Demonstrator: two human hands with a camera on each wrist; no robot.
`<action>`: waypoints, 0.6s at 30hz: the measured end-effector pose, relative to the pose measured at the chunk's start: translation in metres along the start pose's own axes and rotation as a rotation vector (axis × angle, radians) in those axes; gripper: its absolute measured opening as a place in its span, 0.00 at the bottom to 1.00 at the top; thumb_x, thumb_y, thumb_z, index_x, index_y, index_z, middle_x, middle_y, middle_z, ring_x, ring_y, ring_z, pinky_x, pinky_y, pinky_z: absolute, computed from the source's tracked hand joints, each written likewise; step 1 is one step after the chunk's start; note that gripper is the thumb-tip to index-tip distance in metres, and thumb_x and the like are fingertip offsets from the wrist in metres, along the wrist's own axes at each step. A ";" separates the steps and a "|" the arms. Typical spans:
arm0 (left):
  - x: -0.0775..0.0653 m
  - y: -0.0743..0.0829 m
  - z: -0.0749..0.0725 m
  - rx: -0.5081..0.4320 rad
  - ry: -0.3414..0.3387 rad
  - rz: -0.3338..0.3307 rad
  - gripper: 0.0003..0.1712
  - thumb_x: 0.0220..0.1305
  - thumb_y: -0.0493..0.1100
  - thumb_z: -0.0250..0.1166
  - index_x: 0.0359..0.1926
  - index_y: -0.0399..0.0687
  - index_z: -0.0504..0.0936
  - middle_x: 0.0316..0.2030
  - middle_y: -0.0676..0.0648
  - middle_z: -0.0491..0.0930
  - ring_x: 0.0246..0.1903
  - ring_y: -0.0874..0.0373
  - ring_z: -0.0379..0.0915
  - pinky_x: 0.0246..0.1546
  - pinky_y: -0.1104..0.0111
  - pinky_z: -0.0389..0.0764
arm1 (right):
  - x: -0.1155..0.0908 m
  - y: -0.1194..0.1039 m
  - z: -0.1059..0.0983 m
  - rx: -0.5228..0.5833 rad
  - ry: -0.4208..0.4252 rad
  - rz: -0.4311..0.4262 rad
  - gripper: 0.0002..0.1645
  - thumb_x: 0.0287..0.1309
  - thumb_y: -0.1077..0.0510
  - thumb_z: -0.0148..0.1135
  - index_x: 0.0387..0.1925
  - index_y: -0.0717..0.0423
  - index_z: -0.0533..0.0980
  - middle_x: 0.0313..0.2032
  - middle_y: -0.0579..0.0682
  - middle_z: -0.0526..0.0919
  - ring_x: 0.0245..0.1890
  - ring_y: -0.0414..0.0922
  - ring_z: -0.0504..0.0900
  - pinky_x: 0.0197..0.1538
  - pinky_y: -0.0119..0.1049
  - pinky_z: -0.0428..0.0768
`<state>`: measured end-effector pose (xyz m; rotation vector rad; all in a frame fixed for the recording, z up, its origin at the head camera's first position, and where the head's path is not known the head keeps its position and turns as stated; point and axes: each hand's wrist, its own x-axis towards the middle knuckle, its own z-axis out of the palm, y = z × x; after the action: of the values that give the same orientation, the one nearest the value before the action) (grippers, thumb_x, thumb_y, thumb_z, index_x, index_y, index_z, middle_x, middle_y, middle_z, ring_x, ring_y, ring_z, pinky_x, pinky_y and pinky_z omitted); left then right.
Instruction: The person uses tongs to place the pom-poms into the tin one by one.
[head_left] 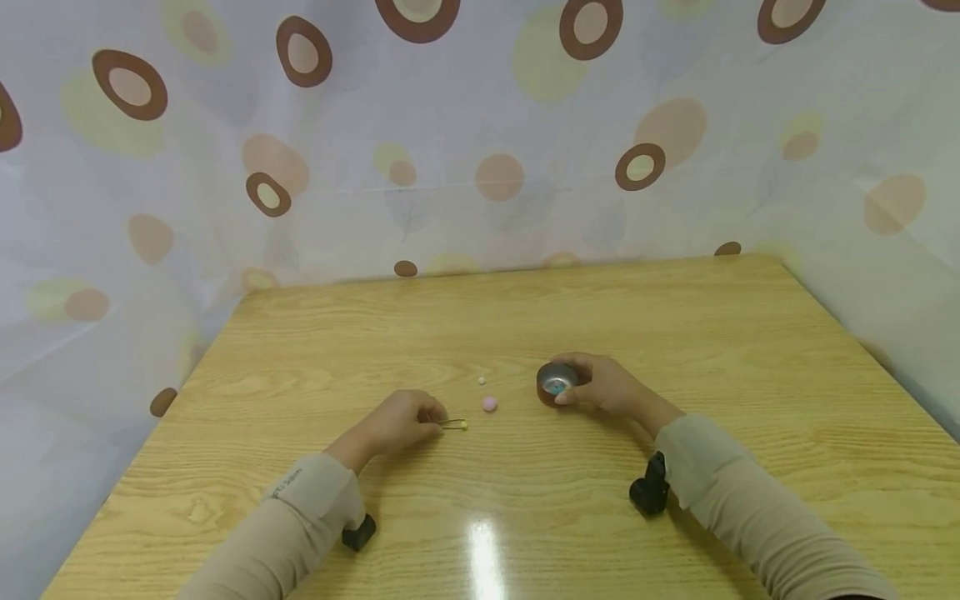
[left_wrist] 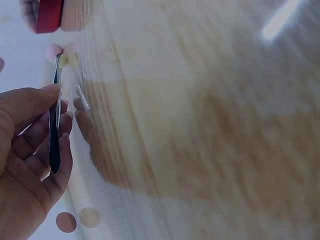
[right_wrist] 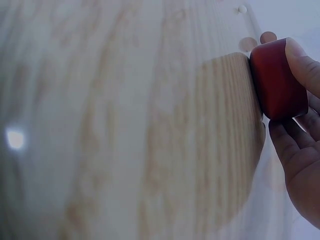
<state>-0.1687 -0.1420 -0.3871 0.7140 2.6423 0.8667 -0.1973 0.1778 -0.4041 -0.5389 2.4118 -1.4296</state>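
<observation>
My left hand (head_left: 406, 420) pinches a pair of metal tweezers (left_wrist: 55, 120) between thumb and fingers. At the tweezers' tips is a small yellow bead (head_left: 464, 425), low over the table. My right hand (head_left: 606, 385) grips a small round bowl (head_left: 548, 398), red outside and silvery inside, standing on the table. Something small and blue (head_left: 557, 388) lies in the bowl. Between the hands a pink ball (head_left: 490, 404) rests on the wood, and a tiny white bead (head_left: 482, 381) lies just behind it. In the right wrist view, thumb and fingers hold the bowl's red side (right_wrist: 277, 80).
The wooden table (head_left: 480, 325) reaches back to a patterned cloth (head_left: 450, 217) that hangs behind and at both sides. Black wrist cameras sit under the left sleeve (head_left: 315, 500) and the right sleeve (head_left: 720, 475). A bright reflection shows at the table's front.
</observation>
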 end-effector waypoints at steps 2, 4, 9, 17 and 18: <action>0.000 0.000 0.000 -0.001 -0.005 0.004 0.07 0.52 0.36 0.62 0.35 0.44 0.78 0.30 0.54 0.75 0.30 0.62 0.69 0.32 0.71 0.72 | 0.000 -0.001 0.000 -0.007 0.009 0.010 0.38 0.42 0.53 0.66 0.56 0.61 0.63 0.50 0.57 0.70 0.48 0.51 0.69 0.50 0.45 0.67; 0.000 0.001 -0.001 0.003 -0.007 0.013 0.07 0.52 0.35 0.61 0.35 0.44 0.78 0.30 0.54 0.75 0.30 0.63 0.69 0.31 0.71 0.71 | 0.000 -0.002 -0.001 -0.012 0.011 0.016 0.38 0.42 0.52 0.66 0.56 0.60 0.64 0.50 0.57 0.71 0.48 0.51 0.69 0.50 0.45 0.67; 0.002 0.003 -0.002 0.017 -0.009 0.026 0.07 0.52 0.35 0.61 0.35 0.44 0.78 0.30 0.53 0.76 0.30 0.63 0.69 0.31 0.71 0.72 | 0.002 -0.003 -0.004 -0.017 0.005 0.017 0.38 0.42 0.53 0.66 0.55 0.60 0.64 0.50 0.57 0.71 0.48 0.51 0.69 0.50 0.45 0.66; 0.008 0.009 -0.004 0.012 0.012 0.006 0.06 0.52 0.35 0.61 0.34 0.43 0.79 0.30 0.52 0.76 0.31 0.62 0.69 0.32 0.69 0.72 | 0.004 -0.005 -0.008 -0.020 -0.002 0.026 0.38 0.41 0.53 0.66 0.55 0.58 0.64 0.50 0.56 0.71 0.48 0.51 0.70 0.50 0.45 0.66; 0.009 0.011 -0.005 0.011 0.015 -0.004 0.07 0.52 0.35 0.60 0.35 0.43 0.79 0.30 0.52 0.76 0.31 0.62 0.69 0.32 0.69 0.72 | 0.005 -0.005 -0.009 -0.019 -0.003 0.026 0.38 0.41 0.52 0.66 0.55 0.59 0.64 0.50 0.56 0.71 0.48 0.51 0.70 0.50 0.45 0.66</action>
<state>-0.1739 -0.1324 -0.3774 0.7073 2.6625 0.8605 -0.2043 0.1803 -0.3959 -0.5113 2.4232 -1.3955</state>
